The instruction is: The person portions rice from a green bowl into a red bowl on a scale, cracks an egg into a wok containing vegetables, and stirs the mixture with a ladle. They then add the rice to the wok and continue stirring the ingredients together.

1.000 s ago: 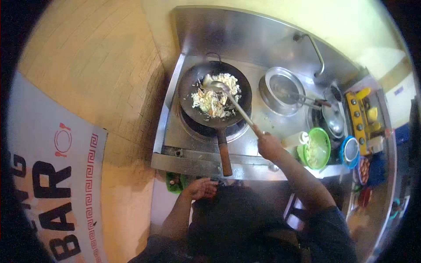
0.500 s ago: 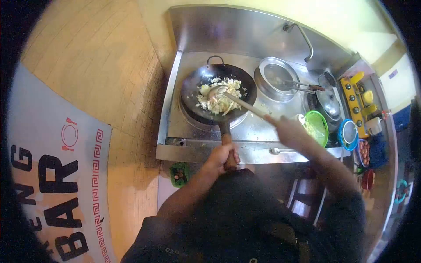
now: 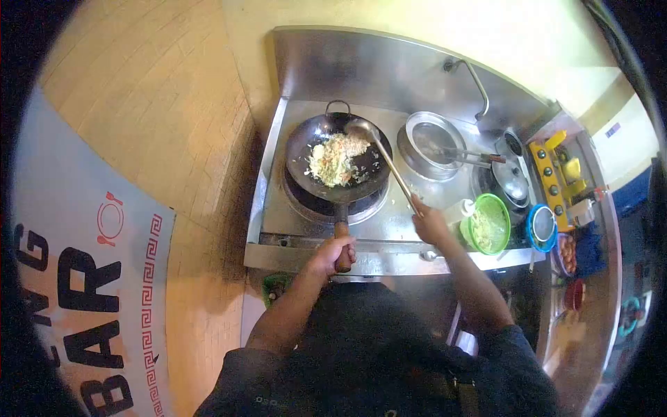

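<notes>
Left hand (image 3: 330, 256) wrapped round the near end of the wok's handle (image 3: 341, 231), fingers curled under, thumb over the top. Right hand (image 3: 431, 224) closed on the near end of the ladle (image 3: 397, 174). Wok (image 3: 300, 151) over the ring (image 3: 373, 211) at the left of the steel bench (image 3: 278, 257).

Change: the ladle's bowl (image 3: 360, 128) has shifted from mid-food to the far right part of the wok, beside the food's far edge. Left hand, off the handle a second ago, has it gripped. Likely meaning: wok steadied from the near side, ladle behind the food, most of it uncovered.

Food (image 3: 333, 160), pale shreds with orange flecks, heaped mid-wok; loose bits to the right. Too small to name.

Right of the wok: wide pot (image 3: 410, 149), utensils (image 3: 472, 156) across its right rim. Nearer, white bottle (image 3: 458, 210) just beside the green bowl (image 3: 505, 229), which holds pale shreds. Spoon (image 3: 429, 256) at the bench's near edge.
</notes>
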Tool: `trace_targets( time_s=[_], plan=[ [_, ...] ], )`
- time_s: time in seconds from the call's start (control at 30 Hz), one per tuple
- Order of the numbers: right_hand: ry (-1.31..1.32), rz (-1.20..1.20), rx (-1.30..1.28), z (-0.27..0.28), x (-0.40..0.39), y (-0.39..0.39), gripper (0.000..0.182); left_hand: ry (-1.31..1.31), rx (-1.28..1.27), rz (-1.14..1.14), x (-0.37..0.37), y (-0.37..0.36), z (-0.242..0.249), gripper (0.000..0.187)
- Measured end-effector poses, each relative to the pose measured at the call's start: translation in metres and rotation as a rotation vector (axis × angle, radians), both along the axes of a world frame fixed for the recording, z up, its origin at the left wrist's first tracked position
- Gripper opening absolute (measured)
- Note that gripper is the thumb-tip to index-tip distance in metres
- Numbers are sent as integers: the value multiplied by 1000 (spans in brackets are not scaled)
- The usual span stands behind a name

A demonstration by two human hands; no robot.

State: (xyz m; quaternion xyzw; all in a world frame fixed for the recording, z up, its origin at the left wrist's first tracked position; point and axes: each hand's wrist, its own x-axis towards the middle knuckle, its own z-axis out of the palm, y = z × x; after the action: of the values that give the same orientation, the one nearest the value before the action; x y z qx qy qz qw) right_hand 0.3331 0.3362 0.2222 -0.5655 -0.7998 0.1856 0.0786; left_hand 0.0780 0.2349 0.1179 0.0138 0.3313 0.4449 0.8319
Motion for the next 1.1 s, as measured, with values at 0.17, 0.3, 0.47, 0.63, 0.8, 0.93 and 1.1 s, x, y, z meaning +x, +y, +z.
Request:
trace_targets(
  time_s=[0.17,0.3,0.47,0.63,0.8,0.93,1.1],
  plan=[
    [347,-204,-620,32,-57,4,52,197,33,-38,0,-2,0,19],
    [65,373,-49,-50,-72,32,42,368,132,-251,-15,0,-11,22],
    [-512,413,255,-8,-64,-7,34,250,169,-141,-24,9,-29,20],
    [-281,193,86,-33,-73,26,28,230,108,-158,-27,8,-13,19],
    [-189,336,23,-24,-96,-32,28,278,-4,-237,-43,13,-32,21],
    [-132,161,-2,14,-48,-69,24,296,27,-130,-10,-4,52,22],
    [126,218,-108,43,-45,-47,37,416,138,-142,-14,21,15,24]
  ],
)
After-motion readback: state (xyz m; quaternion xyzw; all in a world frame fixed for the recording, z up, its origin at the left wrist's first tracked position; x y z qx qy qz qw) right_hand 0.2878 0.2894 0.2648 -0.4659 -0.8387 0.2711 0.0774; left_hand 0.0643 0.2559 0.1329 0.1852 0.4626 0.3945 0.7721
